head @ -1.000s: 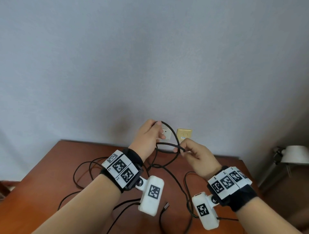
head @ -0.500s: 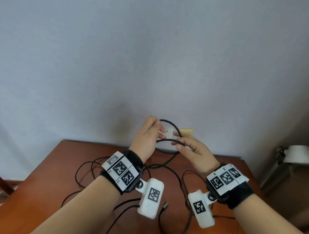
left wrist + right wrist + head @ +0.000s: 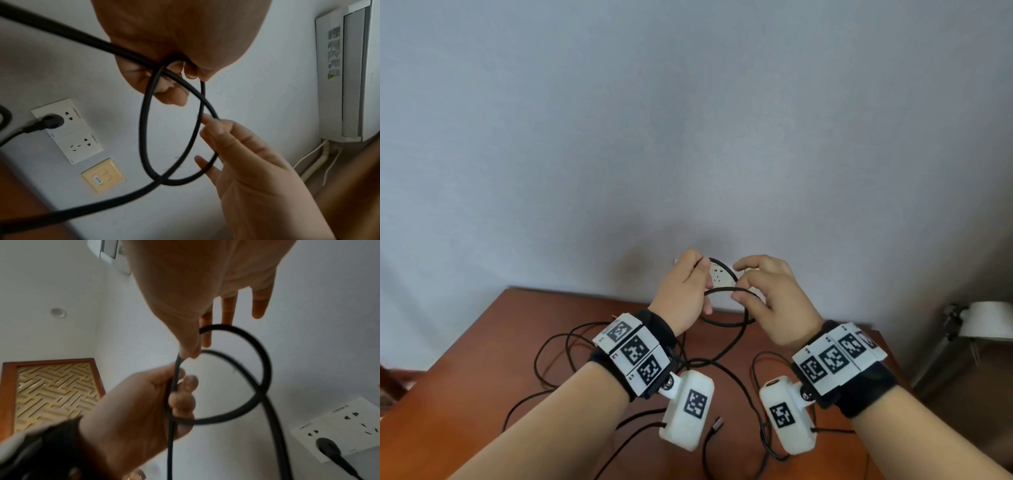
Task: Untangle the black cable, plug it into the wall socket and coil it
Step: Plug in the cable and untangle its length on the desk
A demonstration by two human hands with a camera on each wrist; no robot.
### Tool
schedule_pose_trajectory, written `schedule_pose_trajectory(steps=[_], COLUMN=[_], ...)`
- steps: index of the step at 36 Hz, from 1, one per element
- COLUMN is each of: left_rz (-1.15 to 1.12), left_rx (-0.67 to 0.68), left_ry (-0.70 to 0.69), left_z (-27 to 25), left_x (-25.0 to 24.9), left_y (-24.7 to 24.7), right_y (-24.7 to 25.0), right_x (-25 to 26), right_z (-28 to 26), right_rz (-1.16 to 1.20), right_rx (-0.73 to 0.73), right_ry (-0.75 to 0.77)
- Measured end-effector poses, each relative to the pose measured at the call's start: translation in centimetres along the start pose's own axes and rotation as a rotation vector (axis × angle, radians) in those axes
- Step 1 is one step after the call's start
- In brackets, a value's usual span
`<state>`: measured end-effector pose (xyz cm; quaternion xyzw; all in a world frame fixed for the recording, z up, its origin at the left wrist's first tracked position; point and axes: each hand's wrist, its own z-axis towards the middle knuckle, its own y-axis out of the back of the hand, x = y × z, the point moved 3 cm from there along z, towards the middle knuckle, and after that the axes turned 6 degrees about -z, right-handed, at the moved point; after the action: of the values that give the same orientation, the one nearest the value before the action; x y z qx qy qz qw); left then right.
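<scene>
Left hand point(image 3: 686, 291) grips coiled loops of the black cable point(image 3: 726, 320) above the desk point(image 3: 482, 370); right hand point(image 3: 774, 301) pinches a loop beside it, other fingers spread; plug point(image 3: 51, 123) sits in the wall socket point(image 3: 68, 129)

Black cable point(image 3: 726, 346), white socket point(image 3: 68, 129), reddish-brown table point(image 3: 482, 370), black-and-white-patterned wristbands point(image 3: 635, 353).

Just behind the fingertips point(image 3: 739, 265) the way is closed by the wall point(image 3: 688, 120); below them, the table point(image 3: 482, 370) is crossed by slack black cable point(image 3: 732, 380).
</scene>
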<state>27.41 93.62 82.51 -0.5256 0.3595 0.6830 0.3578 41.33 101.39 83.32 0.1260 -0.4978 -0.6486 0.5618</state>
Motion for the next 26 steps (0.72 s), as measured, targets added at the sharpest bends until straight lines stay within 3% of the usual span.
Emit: schedule_pose_trajectory(steps=[2, 6, 12, 16, 19, 26], left_rz=[0.032, 0.069, 0.105, 0.252, 0.230, 0.210], left_rx=[-0.008, -0.026, 0.004, 0.057, 0.068, 0.110], left_ry=[0.007, 0.010, 0.006, -0.030, -0.034, -0.055], left_z=[0.1, 0.0, 0.4, 0.4, 0.3, 0.3], left_x=[0.2, 0.4, 1.0, 0.7, 0.4, 0.1], left_y=[0.6, 1.4, 0.6, -0.2, -0.8, -0.8], right_y=[0.9, 2.7, 1.1, 1.0, 0.2, -0.3], right_x=[-0.5, -2.5, -3.1, -0.8, 1.4, 1.8], right_z=[0.0, 0.2, -0.2, -0.1, 0.1, 0.8], right_rz=[0.073, 0.214, 0.075, -0.024, -0.133, -0.289], right_rx=[-0.039, -0.265, -0.075, -0.066, 0.002, -0.023], right_ry=[-0.046, -0.265, -0.355, -0.164, -0.008, -0.004])
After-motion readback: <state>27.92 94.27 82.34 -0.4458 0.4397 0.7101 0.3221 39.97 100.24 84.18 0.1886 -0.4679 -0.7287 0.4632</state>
